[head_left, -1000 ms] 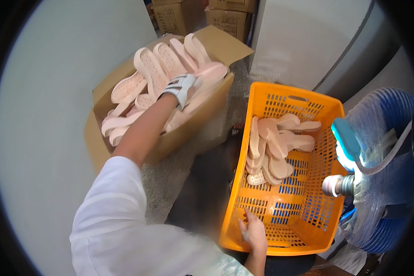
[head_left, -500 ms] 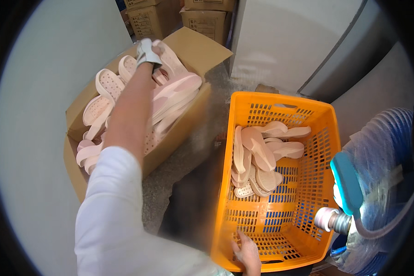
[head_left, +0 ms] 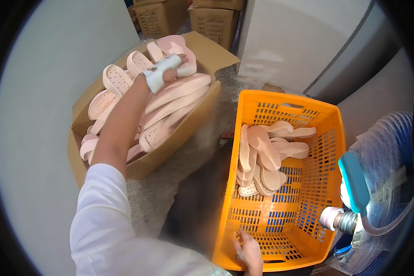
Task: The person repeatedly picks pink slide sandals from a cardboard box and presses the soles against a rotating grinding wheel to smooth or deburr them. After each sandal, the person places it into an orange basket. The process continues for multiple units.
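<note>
My left hand [head_left: 163, 73], in a white glove that leaves the fingertips bare, reaches into the far end of a cardboard box [head_left: 147, 171]. Its thumb and fingers close around a pale pink shoe sole [head_left: 186, 68]. More such soles [head_left: 117, 79] fill the box, some with dotted holes and some lying on their sides. My right hand [head_left: 249, 252] hangs over the near rim of an orange plastic basket [head_left: 287, 97], fingers loosely apart and nothing seen in them. A loose heap of pink soles [head_left: 265, 149] lies in the basket's far left part.
A clear wrapped bundle with blue inside [head_left: 382, 152] stands right of the basket, with a teal lamp-like device [head_left: 354, 181] and its cable before it. Stacked cartons [head_left: 214, 25] are at the back. A white wall [head_left: 37, 115] borders the box's left side.
My left hand has moved right and nearer, and the sole at its fingers has tilted over. My right hand stays at the basket's near end. The whole view has shifted slightly.
</note>
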`<state>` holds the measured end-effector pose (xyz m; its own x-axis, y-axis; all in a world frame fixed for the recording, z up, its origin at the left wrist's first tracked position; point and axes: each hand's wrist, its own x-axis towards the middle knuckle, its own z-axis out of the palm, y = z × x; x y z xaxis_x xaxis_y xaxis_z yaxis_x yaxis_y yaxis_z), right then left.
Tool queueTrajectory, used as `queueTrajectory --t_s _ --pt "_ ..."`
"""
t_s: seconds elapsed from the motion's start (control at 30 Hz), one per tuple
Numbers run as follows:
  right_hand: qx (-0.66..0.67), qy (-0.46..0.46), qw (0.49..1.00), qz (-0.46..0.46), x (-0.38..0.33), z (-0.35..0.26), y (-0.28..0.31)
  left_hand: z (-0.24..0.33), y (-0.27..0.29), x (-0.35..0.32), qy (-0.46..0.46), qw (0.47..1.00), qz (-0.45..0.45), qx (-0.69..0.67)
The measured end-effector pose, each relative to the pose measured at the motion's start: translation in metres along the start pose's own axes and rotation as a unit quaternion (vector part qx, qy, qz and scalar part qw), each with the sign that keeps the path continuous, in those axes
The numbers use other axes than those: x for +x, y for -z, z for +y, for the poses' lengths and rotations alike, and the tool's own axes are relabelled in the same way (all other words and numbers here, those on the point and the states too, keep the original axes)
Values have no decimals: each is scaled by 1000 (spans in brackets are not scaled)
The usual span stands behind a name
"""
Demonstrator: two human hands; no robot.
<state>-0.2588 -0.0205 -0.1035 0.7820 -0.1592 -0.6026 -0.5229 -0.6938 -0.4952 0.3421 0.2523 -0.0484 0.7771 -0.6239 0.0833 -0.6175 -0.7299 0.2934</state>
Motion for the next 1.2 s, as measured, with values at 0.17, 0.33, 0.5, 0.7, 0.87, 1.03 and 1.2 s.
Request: queueTrajectory --t_s 0.17,0.33,0.5,0.7,0.87,1.03,1.2 --pt "-13 -10 1000 -14 2 1 -1 -32 45 44 36 994 105 11" --pt "-60 -16 998 -20 5 -2 0 -34 9 70 114 986 67 102" --pt "5 -35 997 -69 11 1 -5 -26 -24 72 133 974 93 160" --pt "-39 -21 998 -38 7 7 -15 -16 37 53 58 996 -13 63" --pt "-31 -25 999 -16 5 8 -16 -4 5 36 144 972 30 184" --pt "-27 -23 999 -32 8 10 -7 -28 17 59 81 989 107 -64" --pt "-3 17 1000 0 0 2 4 -80 51 -56 253 932 105 237"
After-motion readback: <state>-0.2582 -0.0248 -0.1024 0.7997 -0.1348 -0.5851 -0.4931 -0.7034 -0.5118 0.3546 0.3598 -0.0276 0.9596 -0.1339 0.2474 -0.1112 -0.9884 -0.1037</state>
